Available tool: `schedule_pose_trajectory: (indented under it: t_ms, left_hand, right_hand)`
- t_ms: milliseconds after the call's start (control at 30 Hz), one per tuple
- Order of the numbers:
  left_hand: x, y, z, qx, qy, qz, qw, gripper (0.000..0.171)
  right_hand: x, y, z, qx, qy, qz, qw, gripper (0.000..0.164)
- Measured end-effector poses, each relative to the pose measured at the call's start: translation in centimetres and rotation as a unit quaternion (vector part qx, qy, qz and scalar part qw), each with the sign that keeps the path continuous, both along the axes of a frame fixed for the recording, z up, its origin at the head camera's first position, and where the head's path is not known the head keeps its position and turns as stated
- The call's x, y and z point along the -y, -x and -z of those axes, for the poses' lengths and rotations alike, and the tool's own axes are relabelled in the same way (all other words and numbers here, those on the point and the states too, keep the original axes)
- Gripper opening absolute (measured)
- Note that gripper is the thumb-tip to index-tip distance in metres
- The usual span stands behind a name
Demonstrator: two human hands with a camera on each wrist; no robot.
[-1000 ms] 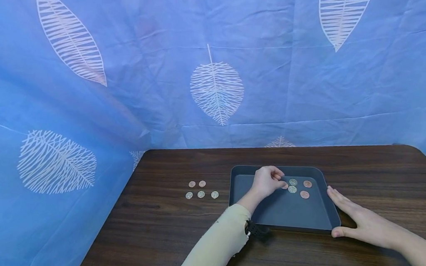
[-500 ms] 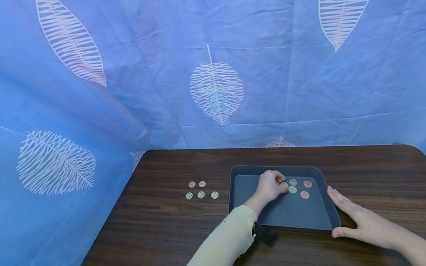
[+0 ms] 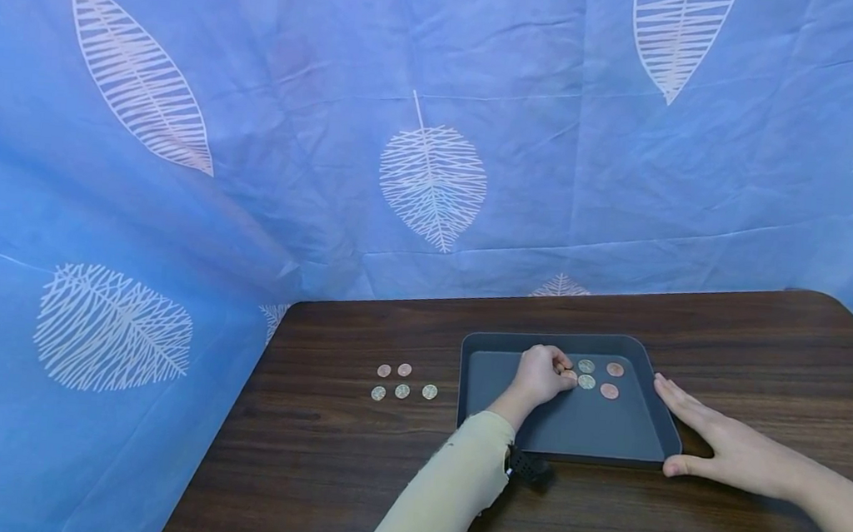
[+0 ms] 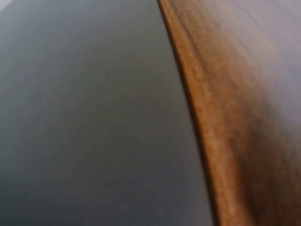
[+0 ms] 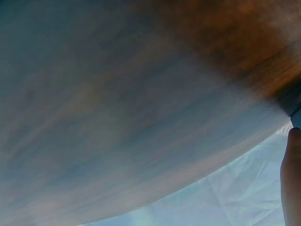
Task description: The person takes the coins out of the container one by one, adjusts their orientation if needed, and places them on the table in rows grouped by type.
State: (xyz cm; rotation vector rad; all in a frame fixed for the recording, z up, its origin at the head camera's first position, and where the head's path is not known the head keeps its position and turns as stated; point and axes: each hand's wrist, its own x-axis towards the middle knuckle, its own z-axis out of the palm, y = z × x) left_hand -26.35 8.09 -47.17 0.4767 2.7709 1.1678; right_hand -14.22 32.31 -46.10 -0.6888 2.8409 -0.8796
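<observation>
In the head view my left hand (image 3: 541,373) reaches into a dark grey tray (image 3: 593,438), thumb and fingers pinching a copper coin (image 3: 570,375) low over its floor. The fingers partly hide this coin. Just right of it lie two silvery coins, one farther (image 3: 586,366) and one nearer (image 3: 586,382). Two copper coins, a far one (image 3: 615,369) and a near one (image 3: 609,391), lie farther right in the tray. My right hand (image 3: 728,447) rests against the tray's right side with fingers extended. The left wrist view shows just tray wall (image 4: 103,117) and wood.
Left of the tray, several coins lie on the dark wooden table (image 3: 291,456), including a copper coin (image 3: 405,369) and a silvery coin (image 3: 429,391). A blue leaf-print cloth (image 3: 292,163) hangs behind and to the left of the table.
My left hand has moved slightly right and lower in the tray with the copper coin, then nearly stopped. My right hand and the other coins stay in place.
</observation>
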Motion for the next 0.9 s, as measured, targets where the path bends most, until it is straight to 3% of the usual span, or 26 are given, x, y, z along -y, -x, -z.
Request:
schedule_pose_trajectory:
  t_ms: [167,300,433,600,900]
  left_hand:
    - [-0.05,-0.09,-0.23,-0.003,0.075,0.012,0.9971,0.011]
    - [-0.21,-0.22,-0.59,-0.015,0.138,0.02,0.9901,0.013]
    - [-0.34,-0.31,-0.74,-0.022,0.174,0.027,0.9842,0.014]
    - [-0.32,-0.21,-0.52,-0.019,0.154,0.024,0.9877,0.016]
    - [0.26,0.03,-0.27,-0.006,0.036,0.027,0.9989,0.013]
  right_hand:
    - [-0.02,0.09,0.14,0.002,0.0,0.0,1.0,0.102]
    - [-0.02,0.1,0.13,0.007,0.001,0.0,1.0,0.101]
    - [0.06,0.02,0.06,0.009,0.002,0.002,1.0,0.101]
    - [0.13,-0.02,0.05,0.007,0.003,0.002,1.0,0.102]
    - [0.1,0.06,0.1,0.001,-0.001,0.001,1.0,0.102]
